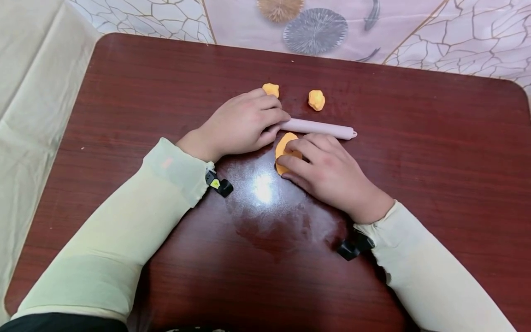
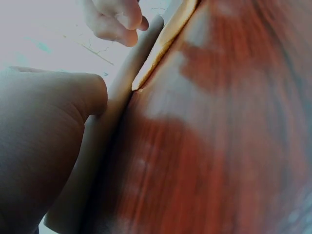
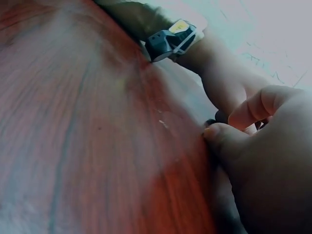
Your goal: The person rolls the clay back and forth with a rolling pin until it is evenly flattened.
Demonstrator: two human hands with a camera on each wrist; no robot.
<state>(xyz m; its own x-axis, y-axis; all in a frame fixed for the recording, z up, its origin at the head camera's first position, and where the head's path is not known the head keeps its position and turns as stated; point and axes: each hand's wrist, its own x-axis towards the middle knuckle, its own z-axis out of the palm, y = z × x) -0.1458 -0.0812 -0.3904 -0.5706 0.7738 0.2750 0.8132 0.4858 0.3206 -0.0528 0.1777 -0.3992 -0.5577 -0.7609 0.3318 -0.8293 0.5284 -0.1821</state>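
Note:
A pale lilac rolling pin [image 1: 319, 127] lies crosswise on the table, its right end in plain sight. My left hand [image 1: 242, 121] holds its left part, which the fingers hide in the head view; the left wrist view shows the thumb against the pin [image 2: 109, 114]. Just on the near side of the pin is a flattened piece of orange dough [image 1: 283, 150]. The thumb and fingers of my right hand [image 1: 332, 173] pinch this piece at its right side and cover much of it. In the right wrist view, thumb and fingertips [image 3: 214, 134] come close together.
Two small orange dough lumps sit beyond the pin: one lump [image 1: 316, 100] stands apart, while another lump [image 1: 271, 89] is partly behind the left hand. The dark red wooden table [image 1: 249, 286] reflects a bright light spot. A patterned cloth [image 1: 257, 23] borders its far edge.

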